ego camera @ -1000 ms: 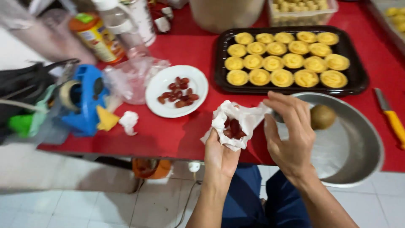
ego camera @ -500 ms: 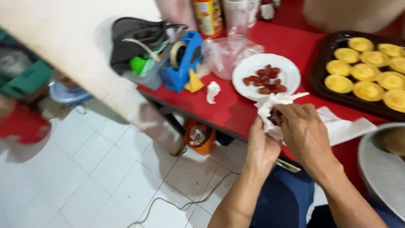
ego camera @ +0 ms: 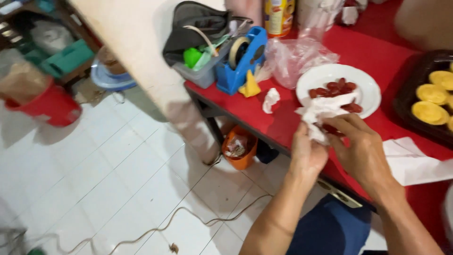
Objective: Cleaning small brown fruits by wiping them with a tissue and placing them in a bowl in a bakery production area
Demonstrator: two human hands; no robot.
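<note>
Crumpled white paper towel (ego camera: pixel 317 114): bunched around dark red fruit pieces (ego camera: pixel 330 128), held over the red surface (ego camera: pixel 264 123) edge, just beside the white round plate (ego camera: pixel 373 92).
Left hand (ego camera: pixel 306 153): closed under the towel, cupping it.
Right hand (ego camera: pixel 361 148): fingers curled, pinching the towel from above.
Doing it well: keep the bundle cupped so nothing rolls off.
Nearby: blue tape dispenser (ego camera: pixel 240 59), clear plastic bag (ego camera: pixel 295 56), dark tray of yellow pastries (ego camera: pixel 432 101).
In the way: nothing between hands and plate.

Crumpled white tissue (ego camera: pixel 317 115) wrapping dark red pieces (ego camera: pixel 330 128), over table edge
</note>
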